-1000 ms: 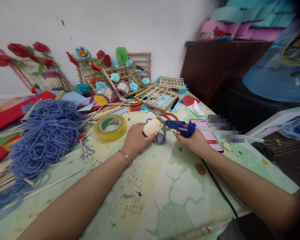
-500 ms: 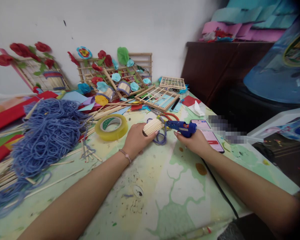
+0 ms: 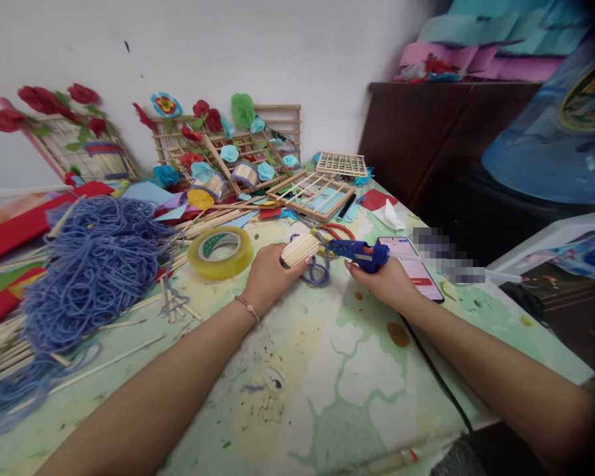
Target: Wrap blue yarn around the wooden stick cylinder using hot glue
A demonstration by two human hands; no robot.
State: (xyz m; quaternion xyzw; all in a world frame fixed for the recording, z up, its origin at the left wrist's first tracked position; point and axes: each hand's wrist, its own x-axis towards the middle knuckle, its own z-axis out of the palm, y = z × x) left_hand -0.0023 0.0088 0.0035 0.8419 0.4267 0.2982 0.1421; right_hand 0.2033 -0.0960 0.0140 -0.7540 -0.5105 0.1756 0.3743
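Note:
My left hand (image 3: pixel 272 277) is closed around a small piece faced with light wooden sticks (image 3: pixel 300 250), with a dark edge at its lower left. My right hand (image 3: pixel 384 281) grips a blue glue gun (image 3: pixel 359 252), a clear glue stick poking from its back. The gun's nozzle points left, close to the right end of the stick piece; whether they touch I cannot tell. A loop of purple-blue yarn (image 3: pixel 318 274) lies on the table just behind and below the piece. Orange-handled scissors (image 3: pixel 338 230) rest beyond the gun.
A yellow tape roll (image 3: pixel 198 259) sits left of my left hand, beside a big heap of blue yarn (image 3: pixel 96 264). A phone (image 3: pixel 429 284) lies under my right wrist, near the gun's black cord (image 3: pixel 439 377). Stick frames (image 3: pixel 322 208) and paper flowers stand behind.
The stick piece has shifted very slightly left and up in my left hand. My right hand holds the glue gun in nearly the same place.

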